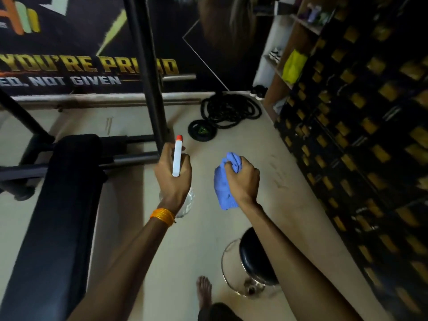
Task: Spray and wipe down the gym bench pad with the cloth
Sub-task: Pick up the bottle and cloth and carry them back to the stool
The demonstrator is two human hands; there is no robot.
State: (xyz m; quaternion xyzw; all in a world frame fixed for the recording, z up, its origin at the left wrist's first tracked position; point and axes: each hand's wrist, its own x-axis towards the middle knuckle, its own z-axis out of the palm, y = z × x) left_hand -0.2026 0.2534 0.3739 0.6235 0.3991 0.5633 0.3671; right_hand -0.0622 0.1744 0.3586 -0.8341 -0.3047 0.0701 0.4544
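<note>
The black bench pad (62, 200) runs along the left side, from the bottom edge up toward the rack. My left hand (172, 174) grips a spray bottle (177, 156) with a white head and red nozzle tip; its clear body shows below my wrist. The bottle is held over the floor, right of the pad and apart from it. My right hand (243, 179) is closed on a crumpled blue cloth (223, 188), also over the floor. Neither hand touches the pad.
A black upright rack post (148, 72) stands beyond the pad. A weight plate (202, 132) and a coiled black rope (229, 110) lie on the beige floor. A round black stool (252, 258) sits near my bare foot (204, 291). Shelving lines the right.
</note>
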